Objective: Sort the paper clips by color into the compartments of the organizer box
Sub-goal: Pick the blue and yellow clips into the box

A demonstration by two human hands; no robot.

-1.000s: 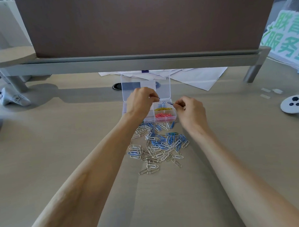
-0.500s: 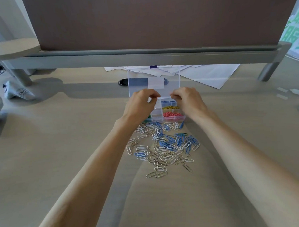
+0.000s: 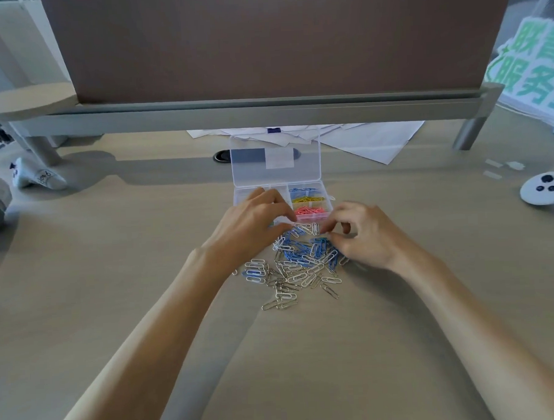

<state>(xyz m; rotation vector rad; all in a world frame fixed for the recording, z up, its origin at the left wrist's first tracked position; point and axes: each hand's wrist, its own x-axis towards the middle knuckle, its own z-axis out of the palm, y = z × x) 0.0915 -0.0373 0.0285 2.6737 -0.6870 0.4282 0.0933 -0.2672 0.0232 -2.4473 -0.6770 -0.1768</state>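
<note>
Clips (image 3: pixel 300 259) (blue, white, silver) lie heaped on tabletop (image 3: pixel 115 312) just near of organizer box (image 3: pixel 237 197), lid up; right compartments hold blue, yellow, pink, far to near. Left hand (image 3: pixel 254 223) covers box's near-left part, fingers bent. Right hand (image 3: pixel 362 234) curls at pile's right edge. Whether either grips a clip: can't tell.

Clip pile (image 3: pixel 298 263) on desk (image 3: pixel 113 280) just before organizer box (image 3: pixel 327 197); papers (image 3: pixel 371 139) behind box
</note>
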